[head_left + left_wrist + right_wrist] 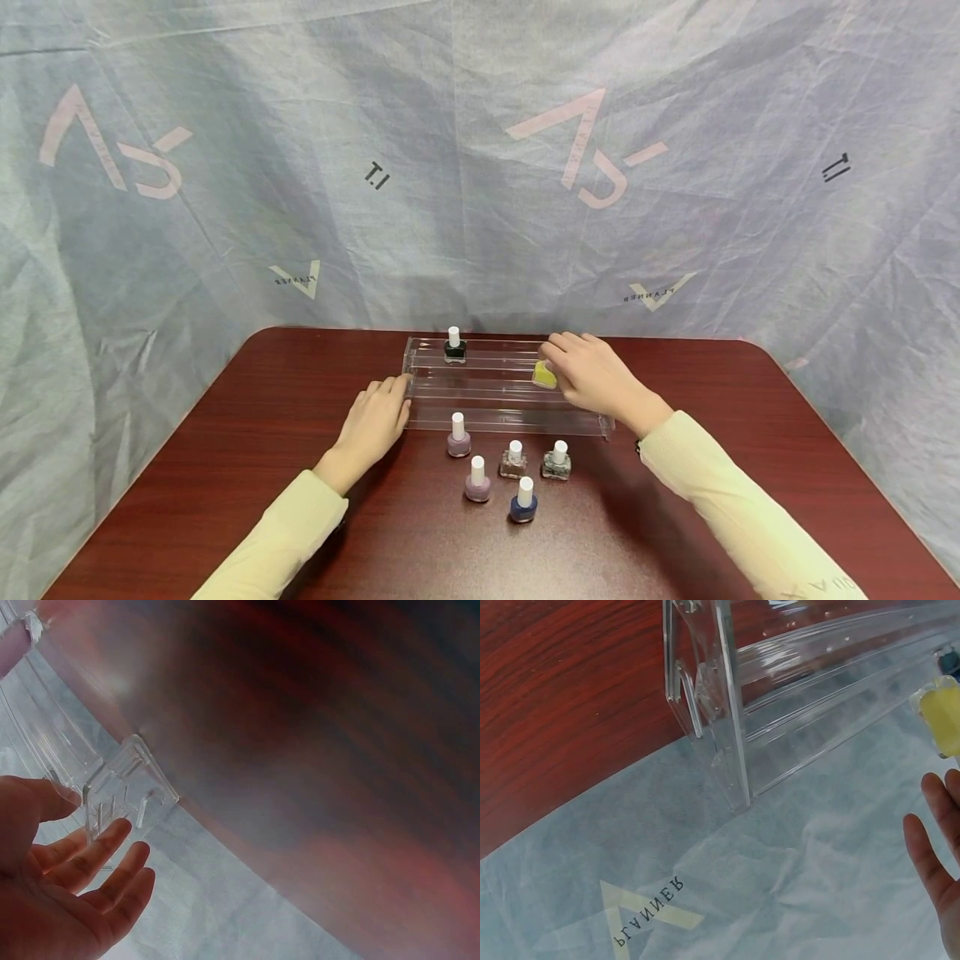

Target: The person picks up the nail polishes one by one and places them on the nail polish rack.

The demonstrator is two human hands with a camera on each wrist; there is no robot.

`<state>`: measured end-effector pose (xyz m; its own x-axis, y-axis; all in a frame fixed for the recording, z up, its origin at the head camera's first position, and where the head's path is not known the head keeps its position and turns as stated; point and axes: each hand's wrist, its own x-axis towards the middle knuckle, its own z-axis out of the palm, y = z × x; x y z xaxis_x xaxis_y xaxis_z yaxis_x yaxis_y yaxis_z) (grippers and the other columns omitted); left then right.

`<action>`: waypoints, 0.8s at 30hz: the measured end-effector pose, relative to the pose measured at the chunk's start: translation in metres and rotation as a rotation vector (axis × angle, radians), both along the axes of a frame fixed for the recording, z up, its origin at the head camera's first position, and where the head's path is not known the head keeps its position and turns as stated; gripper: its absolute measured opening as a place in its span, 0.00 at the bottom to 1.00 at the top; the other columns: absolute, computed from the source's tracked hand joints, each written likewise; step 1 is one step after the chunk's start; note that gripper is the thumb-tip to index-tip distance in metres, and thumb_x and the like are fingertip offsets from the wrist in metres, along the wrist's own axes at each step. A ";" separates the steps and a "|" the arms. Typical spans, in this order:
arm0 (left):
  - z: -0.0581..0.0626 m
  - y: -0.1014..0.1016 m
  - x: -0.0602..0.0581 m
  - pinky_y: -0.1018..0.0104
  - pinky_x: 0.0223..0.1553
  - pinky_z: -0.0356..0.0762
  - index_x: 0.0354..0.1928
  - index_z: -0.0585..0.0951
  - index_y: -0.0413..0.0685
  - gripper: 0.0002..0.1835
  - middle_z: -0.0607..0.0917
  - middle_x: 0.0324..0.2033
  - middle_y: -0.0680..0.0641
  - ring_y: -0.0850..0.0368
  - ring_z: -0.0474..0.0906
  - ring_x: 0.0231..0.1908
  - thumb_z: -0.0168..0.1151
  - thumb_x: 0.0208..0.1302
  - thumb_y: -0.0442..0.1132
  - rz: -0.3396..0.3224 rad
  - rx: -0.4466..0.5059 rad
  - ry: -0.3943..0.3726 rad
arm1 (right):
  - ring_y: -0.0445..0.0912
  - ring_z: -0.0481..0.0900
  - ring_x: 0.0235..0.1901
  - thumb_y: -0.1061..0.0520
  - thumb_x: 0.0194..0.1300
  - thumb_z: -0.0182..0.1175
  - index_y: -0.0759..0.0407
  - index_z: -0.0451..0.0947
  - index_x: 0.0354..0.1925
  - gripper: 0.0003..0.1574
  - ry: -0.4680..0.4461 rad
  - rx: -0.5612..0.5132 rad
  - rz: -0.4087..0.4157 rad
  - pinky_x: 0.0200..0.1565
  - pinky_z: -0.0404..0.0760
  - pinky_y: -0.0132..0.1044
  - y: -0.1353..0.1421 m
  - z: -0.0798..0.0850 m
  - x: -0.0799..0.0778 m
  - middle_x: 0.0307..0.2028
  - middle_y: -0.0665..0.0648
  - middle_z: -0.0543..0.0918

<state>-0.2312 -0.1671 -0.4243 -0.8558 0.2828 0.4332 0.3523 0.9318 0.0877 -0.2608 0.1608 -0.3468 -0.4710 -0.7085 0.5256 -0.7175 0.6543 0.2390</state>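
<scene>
A clear tiered rack (480, 417) stands at the back of the table. At its left end is my left hand (372, 422), with the thumb and fingers on either side of the end panel (127, 787). My right hand (592, 372) holds a yellow nail polish bottle (544, 375) over the right part of the rack; its cap is hidden by the fingers. In the right wrist view the yellow bottle's body (941, 720) shows beyond the fingertips (932, 784). On the upper tier, toward the left, a dark nail polish bottle (454, 347) stands upright with its white cap up.
In front of the rack stand several white-capped nail polish bottles: two lilac ones (459, 443) (477, 487), a brown glittery one (513, 463), a silvery one (557, 464) and a blue one (523, 507). A grey cloth (465, 208) hangs behind the dark red table (247, 442).
</scene>
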 end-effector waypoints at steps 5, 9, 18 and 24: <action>0.000 0.000 0.000 0.53 0.42 0.74 0.56 0.72 0.41 0.20 0.80 0.46 0.42 0.44 0.76 0.46 0.56 0.62 0.38 0.002 -0.002 -0.004 | 0.43 0.69 0.26 0.60 0.59 0.55 0.55 0.73 0.33 0.01 -0.007 0.002 0.000 0.27 0.64 0.35 -0.004 0.001 -0.005 0.26 0.49 0.70; 0.000 0.000 0.000 0.53 0.43 0.74 0.56 0.72 0.41 0.20 0.80 0.46 0.43 0.44 0.76 0.46 0.56 0.62 0.38 0.004 -0.002 -0.007 | 0.44 0.69 0.27 0.59 0.60 0.56 0.55 0.71 0.31 0.02 -0.007 0.007 -0.001 0.27 0.64 0.35 -0.007 0.002 -0.008 0.25 0.49 0.70; 0.001 0.001 0.001 0.53 0.43 0.73 0.56 0.72 0.42 0.20 0.80 0.47 0.43 0.44 0.75 0.46 0.56 0.62 0.38 0.006 -0.001 -0.016 | 0.44 0.70 0.27 0.60 0.59 0.55 0.53 0.71 0.31 0.02 -0.024 0.007 -0.006 0.27 0.63 0.35 -0.014 0.006 -0.016 0.26 0.49 0.70; 0.002 0.001 0.001 0.52 0.43 0.73 0.57 0.72 0.41 0.21 0.80 0.47 0.42 0.44 0.75 0.47 0.56 0.62 0.38 0.005 0.000 -0.020 | 0.45 0.69 0.27 0.59 0.61 0.54 0.54 0.69 0.29 0.04 -0.032 0.012 -0.015 0.27 0.63 0.36 -0.019 0.008 -0.022 0.24 0.49 0.68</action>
<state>-0.2306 -0.1665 -0.4223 -0.8655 0.2785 0.4164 0.3459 0.9335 0.0944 -0.2825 0.1418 -0.3385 -0.4982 -0.7074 0.5013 -0.7149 0.6623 0.2242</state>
